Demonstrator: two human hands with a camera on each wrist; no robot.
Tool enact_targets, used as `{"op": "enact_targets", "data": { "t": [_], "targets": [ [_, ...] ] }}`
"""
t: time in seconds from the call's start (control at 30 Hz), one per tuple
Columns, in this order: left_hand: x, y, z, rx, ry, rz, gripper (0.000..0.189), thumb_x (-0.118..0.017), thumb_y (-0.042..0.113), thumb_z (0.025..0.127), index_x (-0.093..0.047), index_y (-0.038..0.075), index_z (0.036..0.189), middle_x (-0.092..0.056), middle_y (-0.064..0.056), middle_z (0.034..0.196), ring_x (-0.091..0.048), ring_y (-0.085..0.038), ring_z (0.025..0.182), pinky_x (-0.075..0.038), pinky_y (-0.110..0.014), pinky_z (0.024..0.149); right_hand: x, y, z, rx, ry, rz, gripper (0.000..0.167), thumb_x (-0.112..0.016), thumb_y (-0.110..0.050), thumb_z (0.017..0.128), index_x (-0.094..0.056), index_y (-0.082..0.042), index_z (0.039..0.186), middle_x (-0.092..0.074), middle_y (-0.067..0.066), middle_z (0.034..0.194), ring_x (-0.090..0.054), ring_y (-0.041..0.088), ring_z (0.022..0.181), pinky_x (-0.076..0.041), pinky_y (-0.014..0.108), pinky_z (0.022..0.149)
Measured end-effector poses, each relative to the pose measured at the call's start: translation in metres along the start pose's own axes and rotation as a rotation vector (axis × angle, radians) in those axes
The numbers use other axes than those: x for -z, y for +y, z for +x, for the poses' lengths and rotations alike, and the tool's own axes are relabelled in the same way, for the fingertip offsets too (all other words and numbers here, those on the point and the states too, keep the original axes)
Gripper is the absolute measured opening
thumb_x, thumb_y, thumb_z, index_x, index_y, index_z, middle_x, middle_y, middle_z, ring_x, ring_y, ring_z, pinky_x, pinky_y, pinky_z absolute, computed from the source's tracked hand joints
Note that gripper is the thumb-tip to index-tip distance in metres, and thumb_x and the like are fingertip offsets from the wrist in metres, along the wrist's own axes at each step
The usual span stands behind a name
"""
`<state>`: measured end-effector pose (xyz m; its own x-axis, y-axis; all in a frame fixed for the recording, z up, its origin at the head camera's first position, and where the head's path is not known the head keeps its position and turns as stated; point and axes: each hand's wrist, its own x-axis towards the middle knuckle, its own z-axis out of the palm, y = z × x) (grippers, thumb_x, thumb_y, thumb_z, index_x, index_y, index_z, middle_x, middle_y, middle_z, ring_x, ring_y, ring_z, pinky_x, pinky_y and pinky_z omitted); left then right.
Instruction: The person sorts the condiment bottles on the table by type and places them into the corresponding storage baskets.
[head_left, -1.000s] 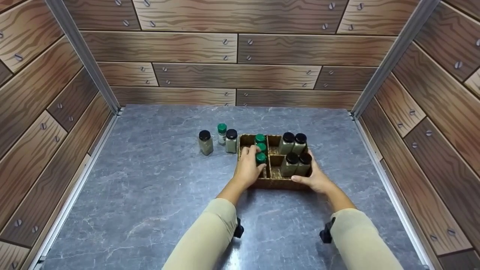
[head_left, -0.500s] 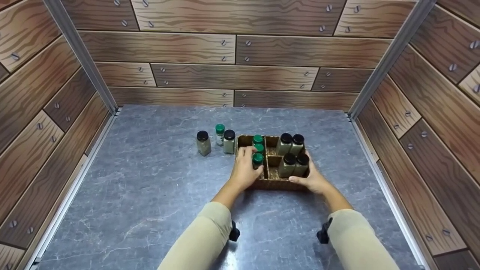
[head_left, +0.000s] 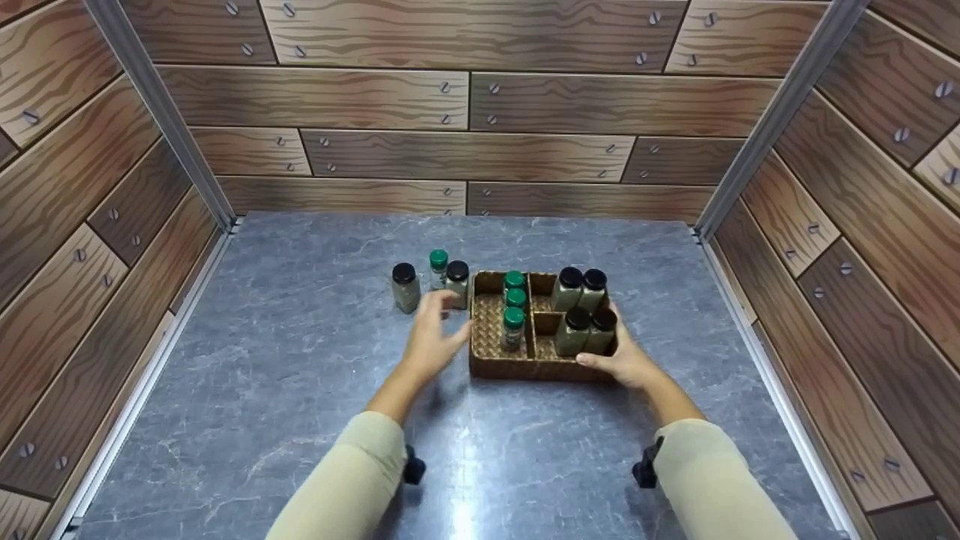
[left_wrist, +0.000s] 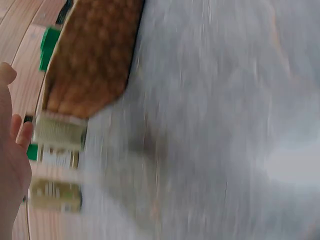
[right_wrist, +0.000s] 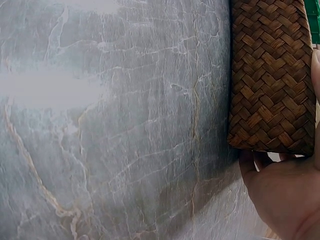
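A brown woven basket (head_left: 499, 369) with dividers stands on the table. Three green-capped spice jars (head_left: 513, 330) stand in a row in its left compartment, and black-capped spice jars (head_left: 573, 337) stand in pairs in the two right ones. My right hand (head_left: 630, 361) grips the basket's right end, thumb over the front rim, fingers along the side. The right wrist view has those fingers against the weave (right_wrist: 272, 80). My left hand (head_left: 431, 337), empty with fingers spread, hovers just left of the basket, its fingertips overlapping a black-capped jar (head_left: 457, 279).
Left of the basket stand another black-capped jar (head_left: 406, 289) and a green-capped jar (head_left: 438, 264), both upright. The grey marbled table (head_left: 285, 360) is bounded by wood-patterned walls (head_left: 375, 97) at the back and sides.
My left hand has let go of the front green-capped jar and moved left out of the basket. The right hand keeps its hold on the basket's right end.
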<state>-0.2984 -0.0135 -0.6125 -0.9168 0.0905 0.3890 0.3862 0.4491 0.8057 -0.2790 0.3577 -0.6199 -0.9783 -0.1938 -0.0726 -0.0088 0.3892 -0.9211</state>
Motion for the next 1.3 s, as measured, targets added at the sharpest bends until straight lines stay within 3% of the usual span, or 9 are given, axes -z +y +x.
{"op": "enact_targets", "data": {
  "t": [0.27, 0.57, 0.83, 0.97, 1.07, 1.3],
  "targets": [
    [0.038, -0.029, 0.002, -0.002, 0.117, -0.038, 0.049, -0.083, 0.004, 0.090, -0.058, -0.005, 0.131, -0.061, -0.025, 0.126, -0.063, -0.046, 0.119, -0.056, -0.058, 0.111, -0.001, 0.001, 0.001, 0.017, 0.014, 0.003, 0.132, -0.089, -0.010, 0.087, 0.011, -0.014, 0.174, -0.002, 0.030, 0.181, -0.011, 0.054, 0.166, -0.001, 0.067, 0.137],
    [0.053, -0.057, 0.005, 0.057, 0.159, 0.027, 0.047, -0.083, 0.002, 0.091, -0.057, -0.001, 0.130, -0.060, -0.023, 0.125, -0.064, -0.043, 0.118, -0.060, -0.056, 0.105, 0.001, 0.002, 0.000, 0.009, 0.016, -0.014, 0.134, -0.091, -0.012, 0.085, 0.010, -0.013, 0.174, -0.006, 0.031, 0.180, -0.016, 0.057, 0.164, -0.004, 0.069, 0.136],
    [0.068, -0.063, 0.024, 0.115, 0.153, 0.098, 0.048, -0.082, 0.011, 0.095, -0.056, 0.001, 0.134, -0.057, -0.022, 0.130, -0.062, -0.041, 0.123, -0.057, -0.054, 0.109, 0.001, 0.000, -0.001, -0.029, 0.010, -0.057, 0.136, -0.092, -0.018, 0.085, 0.011, -0.014, 0.174, -0.003, 0.032, 0.180, -0.013, 0.057, 0.164, -0.005, 0.071, 0.135],
    [0.076, -0.062, 0.036, 0.112, 0.168, 0.101, 0.049, -0.083, 0.010, 0.094, -0.057, -0.002, 0.134, -0.056, -0.025, 0.129, -0.060, -0.043, 0.125, -0.056, -0.056, 0.109, -0.002, 0.000, 0.000, 0.019, 0.017, -0.010, 0.134, -0.092, -0.012, 0.084, 0.008, -0.010, 0.174, -0.004, 0.029, 0.181, -0.012, 0.053, 0.166, -0.003, 0.068, 0.136],
    [0.080, -0.061, 0.045, 0.143, 0.140, 0.121, 0.052, -0.082, 0.012, 0.095, -0.057, -0.001, 0.139, -0.055, -0.026, 0.136, -0.058, -0.044, 0.130, -0.054, -0.056, 0.111, -0.003, 0.000, 0.000, 0.044, 0.024, 0.011, 0.134, -0.092, -0.009, 0.083, 0.007, -0.009, 0.174, -0.004, 0.029, 0.181, -0.012, 0.052, 0.166, -0.002, 0.066, 0.137],
    [0.083, -0.061, 0.065, 0.283, 0.020, 0.178, 0.063, -0.080, 0.024, 0.100, -0.052, 0.006, 0.153, -0.053, -0.024, 0.155, -0.053, -0.045, 0.144, -0.046, -0.056, 0.121, -0.002, 0.000, -0.001, 0.007, 0.030, -0.023, 0.134, -0.092, -0.013, 0.085, 0.008, -0.009, 0.174, -0.002, 0.030, 0.180, -0.010, 0.055, 0.166, -0.001, 0.068, 0.136]
  ]
}}
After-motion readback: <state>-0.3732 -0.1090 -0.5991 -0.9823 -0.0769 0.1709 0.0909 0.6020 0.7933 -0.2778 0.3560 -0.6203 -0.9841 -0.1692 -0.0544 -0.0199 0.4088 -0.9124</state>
